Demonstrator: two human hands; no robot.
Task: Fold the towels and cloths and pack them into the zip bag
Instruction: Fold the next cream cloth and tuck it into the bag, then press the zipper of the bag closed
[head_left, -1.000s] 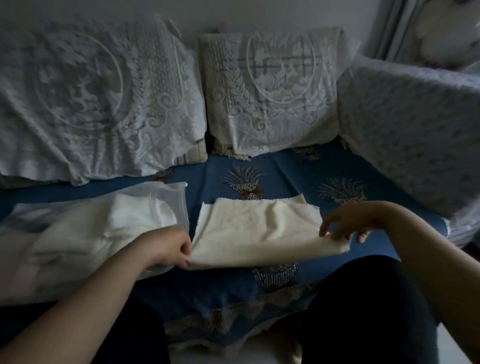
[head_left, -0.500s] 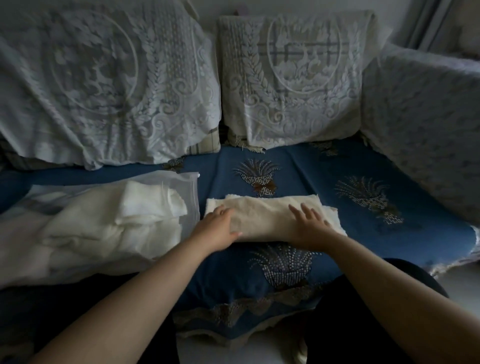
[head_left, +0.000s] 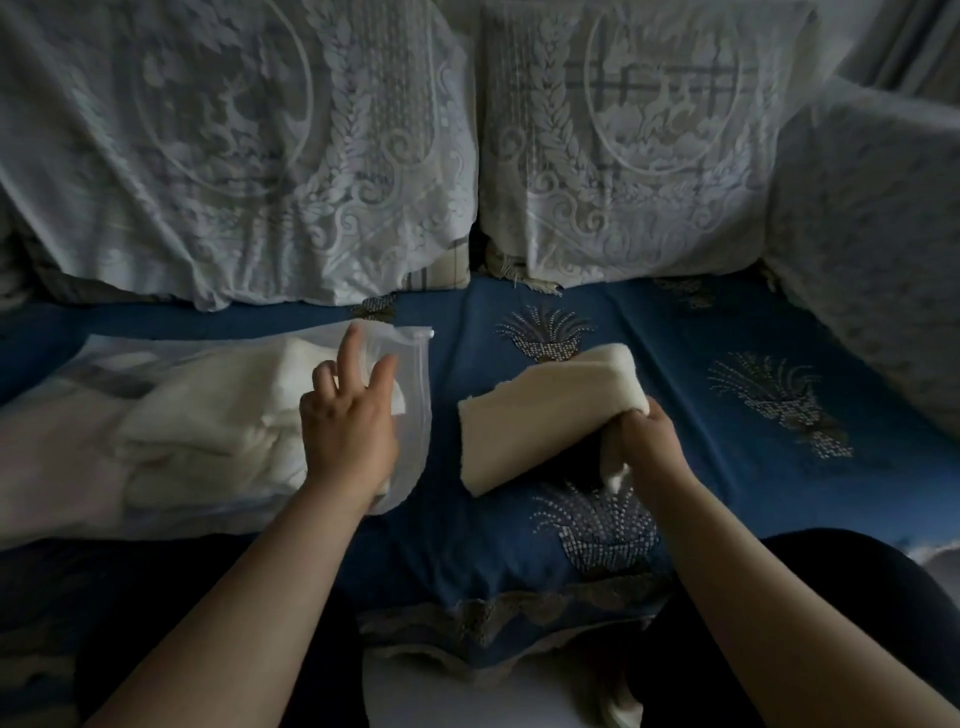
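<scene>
A folded cream towel (head_left: 545, 415) is lifted off the blue sofa seat, gripped at its right end by my right hand (head_left: 641, 441). The towel tilts down toward the left. A clear zip bag (head_left: 410, 395) lies on the seat at the left, its open mouth facing right, with several folded white cloths (head_left: 218, 410) inside. My left hand (head_left: 348, 421) hovers over the bag's mouth with fingers spread; whether it touches the plastic I cannot tell.
The blue embroidered sofa cover (head_left: 779, 395) has bare room to the right of the towel. Two lace-covered back cushions (head_left: 234, 156) stand behind, and a covered armrest (head_left: 872, 249) rises at the right. My dark-clothed legs are at the bottom.
Both hands were pressing the folded towel flat on the seat. Now my right hand has lifted it by one end, and my left hand has moved left over the bag's mouth.
</scene>
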